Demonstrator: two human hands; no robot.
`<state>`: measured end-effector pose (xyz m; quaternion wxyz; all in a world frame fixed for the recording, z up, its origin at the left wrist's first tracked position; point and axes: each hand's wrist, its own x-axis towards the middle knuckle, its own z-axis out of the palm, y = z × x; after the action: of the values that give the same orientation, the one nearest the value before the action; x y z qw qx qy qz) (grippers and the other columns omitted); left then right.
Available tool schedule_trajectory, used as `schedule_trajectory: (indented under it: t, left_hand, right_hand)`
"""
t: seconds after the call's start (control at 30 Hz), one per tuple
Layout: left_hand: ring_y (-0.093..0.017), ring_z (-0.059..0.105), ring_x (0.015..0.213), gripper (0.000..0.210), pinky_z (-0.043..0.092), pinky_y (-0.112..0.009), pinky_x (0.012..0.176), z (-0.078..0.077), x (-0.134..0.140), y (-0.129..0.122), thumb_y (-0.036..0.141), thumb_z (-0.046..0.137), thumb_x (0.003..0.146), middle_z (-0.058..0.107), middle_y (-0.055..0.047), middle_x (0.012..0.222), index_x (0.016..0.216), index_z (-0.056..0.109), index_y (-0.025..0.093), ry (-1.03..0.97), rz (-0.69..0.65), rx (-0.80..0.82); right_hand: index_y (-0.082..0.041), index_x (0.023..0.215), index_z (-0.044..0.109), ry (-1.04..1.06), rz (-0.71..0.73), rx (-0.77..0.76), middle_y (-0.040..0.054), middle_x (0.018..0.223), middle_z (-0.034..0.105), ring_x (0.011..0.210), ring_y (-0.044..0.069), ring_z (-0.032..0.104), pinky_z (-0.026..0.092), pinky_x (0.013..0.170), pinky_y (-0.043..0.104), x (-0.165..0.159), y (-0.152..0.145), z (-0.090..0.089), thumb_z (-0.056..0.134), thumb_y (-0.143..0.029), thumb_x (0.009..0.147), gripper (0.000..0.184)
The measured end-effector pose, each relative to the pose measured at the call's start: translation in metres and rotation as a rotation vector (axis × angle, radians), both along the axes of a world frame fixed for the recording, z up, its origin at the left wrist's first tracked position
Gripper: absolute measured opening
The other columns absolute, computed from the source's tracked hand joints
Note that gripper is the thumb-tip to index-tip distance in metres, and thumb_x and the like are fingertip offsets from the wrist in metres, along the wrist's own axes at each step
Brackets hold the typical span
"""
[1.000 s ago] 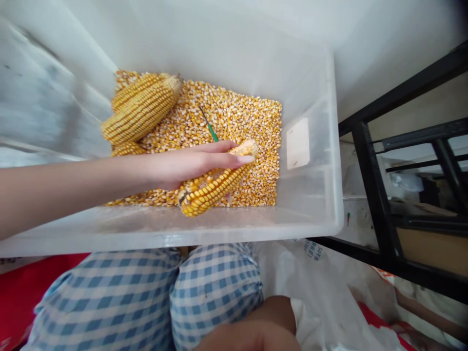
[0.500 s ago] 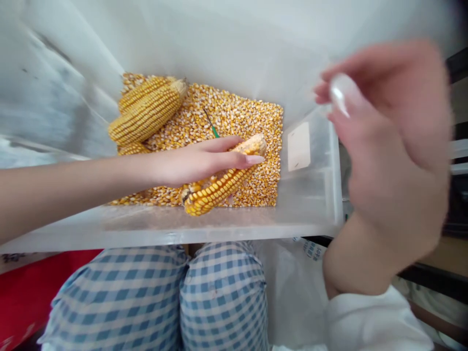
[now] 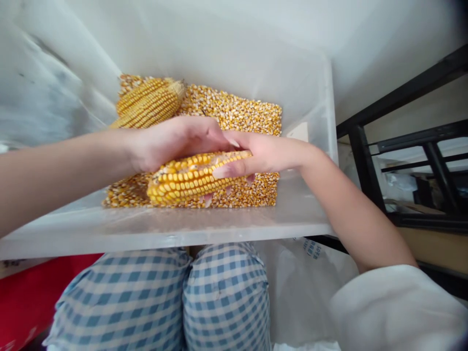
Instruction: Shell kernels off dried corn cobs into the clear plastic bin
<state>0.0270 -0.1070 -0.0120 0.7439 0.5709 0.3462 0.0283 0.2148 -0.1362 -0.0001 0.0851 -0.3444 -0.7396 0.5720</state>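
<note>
Showing "50", a sack (image 3: 296,302) lies below the held corncob (image 3: 186,179).

Cannot see the whole white label (image 3: 300,131) behind the wrist of the right hand (image 3: 263,152), read all the blue print (image 3: 313,249), or follow the blurred sleeve (image 3: 397,307) off-frame.

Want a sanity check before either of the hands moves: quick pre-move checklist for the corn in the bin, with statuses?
1. Right hand on the long yellow corn cob: ok, thumb lies across it.
2. Left hand grip on the cob: cannot tell, its fingers are partly hidden.
3. Cob within the translucent plastic bin: ok, seen against loose yellow-and-white kernels.
4. Cob's kernel cover complete: not ok, bare strip on its upper side.
5. Other yellow corn cobs untouched by left hand: cannot tell, views overlap.
</note>
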Motion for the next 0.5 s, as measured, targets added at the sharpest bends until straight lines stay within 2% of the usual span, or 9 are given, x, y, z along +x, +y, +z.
schedule_trajectory:
  t: [0.13,0.23,0.33,0.4,0.47,0.5]
  left_hand:
    - [-0.033,0.04,0.123,0.055,0.035,-0.046,0.096,0.015,0.002,0.006,0.052,0.032,0.081,0.066,-0.004,0.109,0.111,0.062,0.017,0.071,-0.09,-0.205]
    - [-0.033,0.038,0.125,0.056,0.032,-0.045,0.099,0.026,0.004,0.012,0.057,0.031,0.081,0.067,-0.005,0.105,0.103,0.065,0.018,0.168,-0.065,-0.191]
    - [-0.038,0.039,0.123,0.06,0.028,-0.05,0.101,0.032,0.002,0.022,0.062,0.034,0.077,0.069,-0.008,0.092,0.097,0.066,0.015,0.225,0.037,-0.12]
    - [-0.043,0.04,0.12,0.063,0.025,-0.057,0.099,0.035,0.001,0.031,0.066,0.042,0.07,0.069,-0.012,0.083,0.097,0.064,0.014,0.299,0.163,-0.066]
    - [-0.046,0.034,0.121,0.066,0.023,-0.061,0.095,0.035,-0.003,0.04,0.061,0.039,0.068,0.066,-0.014,0.093,0.104,0.056,0.009,0.343,0.329,0.061]
    - [-0.046,0.027,0.123,0.068,0.024,-0.061,0.09,0.034,-0.007,0.046,0.053,0.025,0.069,0.062,-0.015,0.104,0.109,0.051,0.004,0.32,0.382,0.132]
  right_hand:
    - [-0.02,0.129,0.038,0.019,0.017,-0.002,0.0062,0.12,0.051,0.082,0.01,0.055,0.045,0.055,0.013,-0.002,-0.003,-0.002,0.057,-0.052,0.077,0.064]
    - [-0.021,0.135,0.031,0.006,-0.01,0.035,0.007,0.13,0.044,0.086,0.01,0.055,0.046,0.057,0.013,-0.002,-0.003,-0.003,0.055,-0.053,0.078,0.069]
    - [-0.023,0.137,0.029,0.005,-0.106,0.133,0.0051,0.135,0.039,0.091,0.01,0.054,0.047,0.062,0.014,0.0,-0.002,-0.003,0.049,-0.055,0.081,0.068]
    - [-0.024,0.136,0.031,0.012,-0.182,0.182,0.0032,0.13,0.044,0.087,0.008,0.055,0.046,0.062,0.014,0.0,-0.001,-0.003,0.045,-0.056,0.083,0.063]
    - [-0.025,0.132,0.038,0.026,-0.291,0.2,0.0007,0.118,0.052,0.076,0.005,0.055,0.043,0.054,0.012,-0.001,0.001,-0.003,0.04,-0.057,0.085,0.057]
    - [-0.025,0.128,0.043,0.036,-0.36,0.205,-0.0003,0.111,0.055,0.07,0.004,0.055,0.041,0.05,0.012,-0.002,0.001,-0.003,0.038,-0.059,0.085,0.054]
